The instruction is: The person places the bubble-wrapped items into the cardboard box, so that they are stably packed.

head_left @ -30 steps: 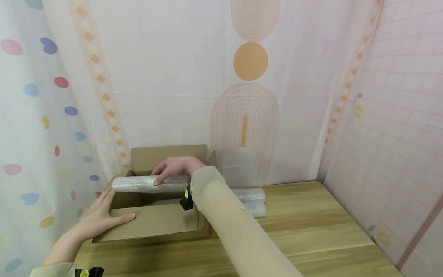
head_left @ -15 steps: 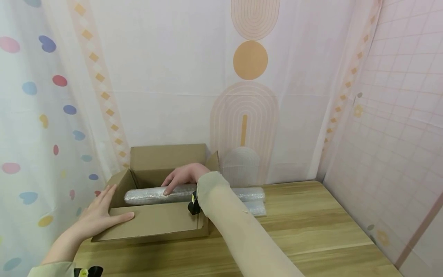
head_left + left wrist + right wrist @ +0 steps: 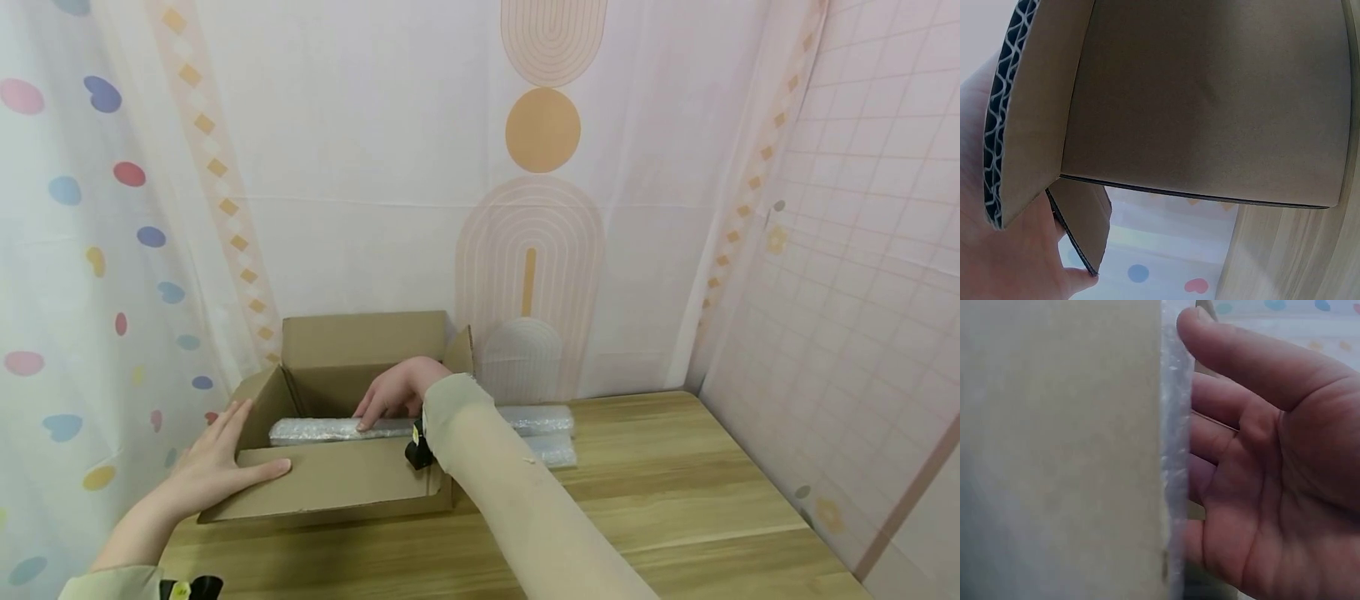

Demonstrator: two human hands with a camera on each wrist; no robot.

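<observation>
Wooden table [image 3: 675, 467] — patterned pastel curtains [image 3: 375, 167] behind and beside it.

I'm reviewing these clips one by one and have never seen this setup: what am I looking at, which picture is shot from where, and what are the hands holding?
No machine here: a person works with two bare hands, wearing three cameras. The wide picture comes from the head camera, looking forward and down. The other two come from cameras on the wrists, very close up.

On the wooden table stands an open cardboard box. The left hand rests flat on the box's near flap; its wrist view shows mostly cardboard. The right hand reaches into the box, fingers on a long roll of bubble wrap lying inside. In the right wrist view the roll's edge lies beside the open palm. Two more rolls lie on the table behind the arm.
</observation>
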